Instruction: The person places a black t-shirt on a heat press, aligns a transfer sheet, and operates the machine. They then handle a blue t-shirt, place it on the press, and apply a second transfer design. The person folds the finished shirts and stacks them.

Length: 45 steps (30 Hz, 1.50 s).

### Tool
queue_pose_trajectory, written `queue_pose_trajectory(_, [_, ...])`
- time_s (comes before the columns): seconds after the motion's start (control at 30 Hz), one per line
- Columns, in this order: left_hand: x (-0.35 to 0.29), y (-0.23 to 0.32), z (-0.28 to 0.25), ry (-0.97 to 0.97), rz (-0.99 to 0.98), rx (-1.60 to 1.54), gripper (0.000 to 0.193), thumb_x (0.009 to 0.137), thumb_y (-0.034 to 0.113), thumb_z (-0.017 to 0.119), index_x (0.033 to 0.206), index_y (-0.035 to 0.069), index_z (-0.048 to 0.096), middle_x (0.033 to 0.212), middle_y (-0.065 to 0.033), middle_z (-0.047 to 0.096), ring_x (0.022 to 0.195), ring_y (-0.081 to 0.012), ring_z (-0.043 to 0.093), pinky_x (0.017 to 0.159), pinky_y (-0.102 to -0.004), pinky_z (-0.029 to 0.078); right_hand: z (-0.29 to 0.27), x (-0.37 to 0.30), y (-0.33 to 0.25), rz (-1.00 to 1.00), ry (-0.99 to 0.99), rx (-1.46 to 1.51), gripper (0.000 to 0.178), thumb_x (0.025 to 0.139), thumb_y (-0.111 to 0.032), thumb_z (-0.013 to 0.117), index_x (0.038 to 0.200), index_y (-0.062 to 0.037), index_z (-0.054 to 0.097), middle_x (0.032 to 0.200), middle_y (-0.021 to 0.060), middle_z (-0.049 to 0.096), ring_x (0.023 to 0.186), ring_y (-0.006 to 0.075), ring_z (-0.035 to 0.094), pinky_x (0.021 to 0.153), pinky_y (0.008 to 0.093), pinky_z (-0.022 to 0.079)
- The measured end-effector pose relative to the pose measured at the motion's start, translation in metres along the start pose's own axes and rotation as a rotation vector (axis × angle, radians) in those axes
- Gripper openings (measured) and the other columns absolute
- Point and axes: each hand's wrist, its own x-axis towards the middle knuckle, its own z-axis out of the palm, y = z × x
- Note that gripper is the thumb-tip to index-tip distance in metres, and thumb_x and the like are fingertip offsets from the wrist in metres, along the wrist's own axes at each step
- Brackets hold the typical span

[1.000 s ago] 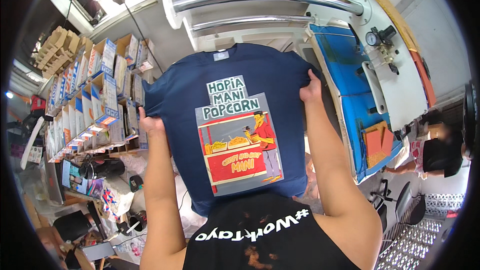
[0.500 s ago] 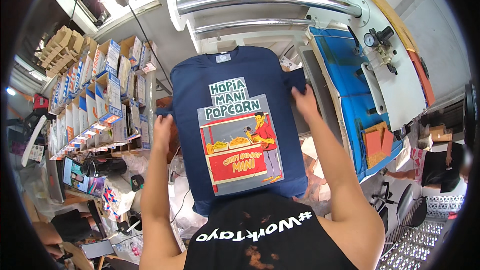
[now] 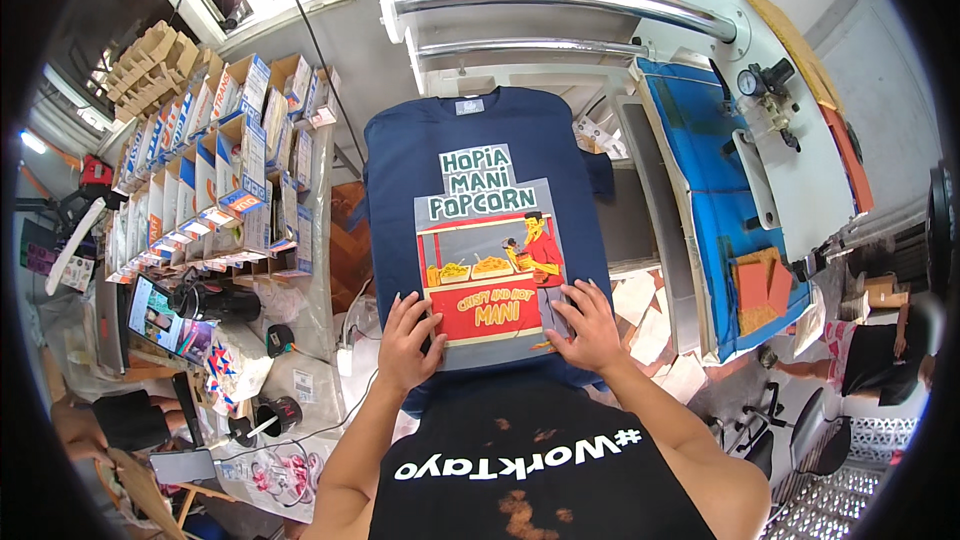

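Note:
A navy T-shirt (image 3: 585, 190) lies spread in front of me, its collar at the far side. On its chest is a grey-backed print (image 3: 490, 325) with green lettering above a red food cart and a figure in a red top. My left hand (image 3: 410, 344) rests flat on the shirt at the print's lower left edge, fingers apart. At the lower right edge, my right hand (image 3: 587, 328) lies with its fingers spread over the print's border. Neither hand grips anything. The surface beneath the shirt is mostly hidden.
A heat press with chrome bars (image 3: 560, 0) and a blue-covered platen (image 3: 690, 170) stands at far right, a pressure gauge (image 3: 747, 82) on top. Boxes of packets (image 3: 215, 160) fill a table at left, near a laptop (image 3: 160, 325). People (image 3: 885, 350) are at both sides.
Both hands have left the shirt's sleeves at the sides and come nearer to me, onto the print's lower edges. The sleeves have dropped down, and the view has shifted slightly.

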Motion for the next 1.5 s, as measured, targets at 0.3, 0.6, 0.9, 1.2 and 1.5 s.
queue_pose_trajectory(0.3, [-0.002, -0.002, 0.002, 0.005, 0.035, 0.034, 0.033, 0.082, 0.018, 0.086, 0.112, 0.006, 0.080, 0.136, -0.0157, 0.069, 0.139, -0.0410, 0.057, 0.124, -0.0589, 0.037, 0.001, -0.002, 0.000, 0.004, 0.022, -0.018, 0.047, 0.083, -0.035, 0.085, 0.122, -0.0112, 0.073, 0.143, 0.0132, 0.064, 0.141, 0.0371, 0.054, 0.124, 0.0564, 0.039])
queue_pose_trajectory(0.6, [-0.003, -0.001, 0.002, 0.005, 0.036, 0.044, 0.033, 0.083, 0.019, 0.087, 0.112, 0.006, 0.080, 0.135, -0.0150, 0.070, 0.139, -0.0408, 0.056, 0.124, -0.0588, 0.037, 0.000, -0.003, 0.001, 0.010, 0.020, -0.011, 0.048, 0.083, -0.034, 0.085, 0.123, -0.0112, 0.073, 0.144, 0.0133, 0.064, 0.141, 0.0371, 0.054, 0.124, 0.0557, 0.038])
queue_pose_trajectory(0.9, [-0.003, 0.001, 0.004, -0.003, -0.010, 0.047, 0.040, 0.083, 0.020, 0.086, 0.120, 0.007, 0.078, 0.135, -0.0145, 0.069, 0.139, -0.0399, 0.056, 0.124, -0.0580, 0.036, 0.002, -0.003, 0.002, 0.018, 0.013, -0.015, 0.047, 0.083, -0.035, 0.085, 0.122, -0.0112, 0.072, 0.144, 0.0129, 0.063, 0.141, 0.0373, 0.053, 0.124, 0.0555, 0.039])
queue_pose_trajectory(1.2, [0.010, 0.013, -0.004, -0.027, 0.001, 0.084, 0.041, 0.083, 0.019, 0.082, 0.122, 0.009, 0.074, 0.130, -0.0136, 0.068, 0.133, -0.0410, 0.057, 0.119, -0.0578, 0.037, -0.006, 0.005, -0.007, 0.043, 0.022, -0.007, 0.037, 0.083, -0.030, 0.082, 0.113, -0.0108, 0.073, 0.133, 0.0123, 0.065, 0.131, 0.0364, 0.058, 0.114, 0.0545, 0.043])
queue_pose_trajectory(1.5, [0.096, -0.079, -0.015, 0.251, -0.115, -0.139, 0.014, 0.090, 0.017, 0.077, 0.097, 0.005, 0.074, 0.086, -0.0070, 0.068, 0.088, -0.0257, 0.067, 0.087, -0.0422, 0.052, 0.006, 0.099, 0.088, 0.482, 0.461, 0.198, 0.009, 0.090, -0.011, 0.073, 0.086, -0.0029, 0.073, 0.090, 0.0170, 0.073, 0.088, 0.0377, 0.073, 0.086, 0.0474, 0.057])
